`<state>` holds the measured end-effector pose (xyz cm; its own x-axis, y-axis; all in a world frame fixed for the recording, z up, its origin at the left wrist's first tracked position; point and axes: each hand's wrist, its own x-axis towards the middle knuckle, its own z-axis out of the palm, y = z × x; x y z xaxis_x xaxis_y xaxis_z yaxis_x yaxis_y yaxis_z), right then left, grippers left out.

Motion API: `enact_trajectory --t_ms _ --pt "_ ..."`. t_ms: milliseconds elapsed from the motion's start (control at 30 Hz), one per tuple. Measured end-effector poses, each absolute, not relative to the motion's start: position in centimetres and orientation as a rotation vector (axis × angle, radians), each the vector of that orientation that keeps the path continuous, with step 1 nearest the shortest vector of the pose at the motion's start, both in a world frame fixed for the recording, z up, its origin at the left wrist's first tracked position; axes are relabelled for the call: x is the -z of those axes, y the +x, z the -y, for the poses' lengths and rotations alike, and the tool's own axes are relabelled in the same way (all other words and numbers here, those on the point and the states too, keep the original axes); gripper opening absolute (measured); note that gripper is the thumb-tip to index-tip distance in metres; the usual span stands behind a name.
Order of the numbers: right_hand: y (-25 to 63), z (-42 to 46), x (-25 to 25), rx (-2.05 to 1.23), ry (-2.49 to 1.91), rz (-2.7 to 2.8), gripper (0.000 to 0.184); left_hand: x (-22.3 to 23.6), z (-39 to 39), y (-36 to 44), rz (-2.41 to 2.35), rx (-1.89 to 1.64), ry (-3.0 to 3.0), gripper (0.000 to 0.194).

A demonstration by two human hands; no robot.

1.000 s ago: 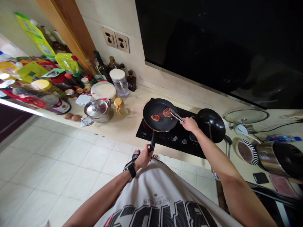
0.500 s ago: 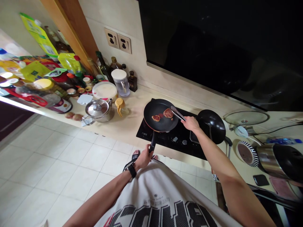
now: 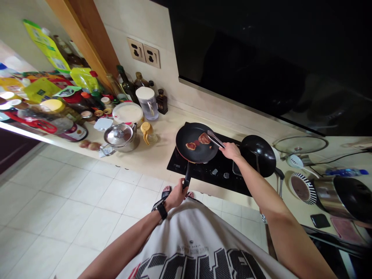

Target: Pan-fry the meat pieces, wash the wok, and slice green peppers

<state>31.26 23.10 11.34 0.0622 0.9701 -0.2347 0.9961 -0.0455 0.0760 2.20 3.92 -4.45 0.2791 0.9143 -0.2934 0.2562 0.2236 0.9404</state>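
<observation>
Blk frying pan [image 3: 186,135] on induction hob [image 3: 216,174] set into the table [image 3: 162,155], handle [image 3: 186,178] pointing twd the person, long axis running down-left. L hand [image 3: 176,197] has grip shut round handle, forearm across body. R hand [image 3: 231,151], arm reaching fwd, grip pressed on metal tongs [image 3: 215,139], tips right by meat pc [image 3: 204,138]; 2nd meat pc [image 3: 191,146] lies just beside it.

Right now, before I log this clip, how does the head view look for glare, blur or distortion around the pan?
In the head view, the black frying pan and the tongs look sharp, without obvious motion blur; wide-angle distortion slants the cream countertop toward the left edge; a soft sheen lies on that counter; the dark glass panel shows dim reflections.
</observation>
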Motion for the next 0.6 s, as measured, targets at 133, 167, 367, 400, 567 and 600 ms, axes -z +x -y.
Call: enact_trajectory --t_ms 133,167,367,400,567,600 --pt "31.6 -22.6 -11.6 0.131 2.121 -1.992 0.040 4.2 -3.8 2.3 -1.256 -0.679 1.312 0.044" --pt "31.5 -22.5 -11.5 0.129 2.114 -1.980 0.040 4.2 -3.8 2.3 -1.260 -0.684 1.315 0.044" --pt "30.5 -22.4 -10.8 0.154 2.078 -1.989 0.036 4.1 -3.8 2.2 -1.278 -0.660 1.312 0.043" --pt "30.5 -22.5 -10.8 0.155 2.080 -1.997 0.036 4.1 -3.8 2.2 -1.278 -0.658 1.314 0.042" --pt "31.1 -22.7 -11.0 0.114 2.134 -1.992 0.036 3.7 -3.7 2.3 -1.272 -0.670 1.305 0.042" --pt "31.1 -22.7 -11.0 0.106 2.143 -1.981 0.036 3.6 -3.7 2.3 -1.269 -0.678 1.303 0.042"
